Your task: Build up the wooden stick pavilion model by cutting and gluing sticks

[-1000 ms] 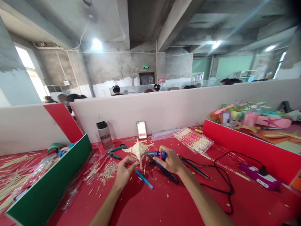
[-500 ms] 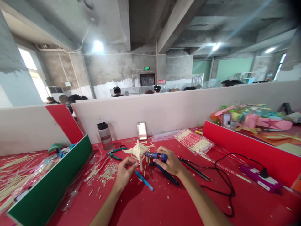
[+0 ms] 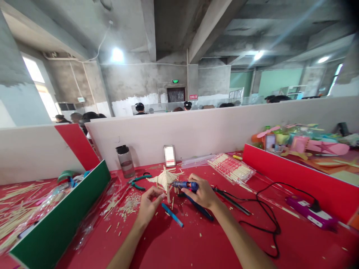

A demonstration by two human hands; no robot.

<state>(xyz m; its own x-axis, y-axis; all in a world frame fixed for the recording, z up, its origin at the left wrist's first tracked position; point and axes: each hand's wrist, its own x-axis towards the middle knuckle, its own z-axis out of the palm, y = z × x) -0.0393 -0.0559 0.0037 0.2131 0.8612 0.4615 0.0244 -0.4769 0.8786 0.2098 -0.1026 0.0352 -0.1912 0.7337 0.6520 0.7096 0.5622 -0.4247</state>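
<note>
A small model of pale wooden sticks (image 3: 165, 179), with a pointed, roof-like top, stands on the red table. My left hand (image 3: 149, 204) is closed in a pinch at its lower left side, fingertips by a stick leg. In my right hand (image 3: 204, 192) is a blue hot glue gun (image 3: 185, 185), its nozzle pointing left against or very close to the model's right side; contact cannot be made out. Below the model lies a blue pen (image 3: 172, 215). Dark-blue-handled pliers (image 3: 200, 209) rest beneath my right hand, and teal-handled pliers (image 3: 138, 184) lie left of the model.
A water bottle (image 3: 125, 161) and a phone (image 3: 169, 155) stand along the white partition (image 3: 196, 130). Bundled sticks (image 3: 231, 168) lie back right. A black cord (image 3: 260, 201) loops to a purple power strip (image 3: 310, 212). Green (image 3: 61, 216) and red (image 3: 297, 183) dividers flank the workspace.
My right hand and the glue gun have shifted very slightly left. My left hand and the stick model stay practically where they were.
</note>
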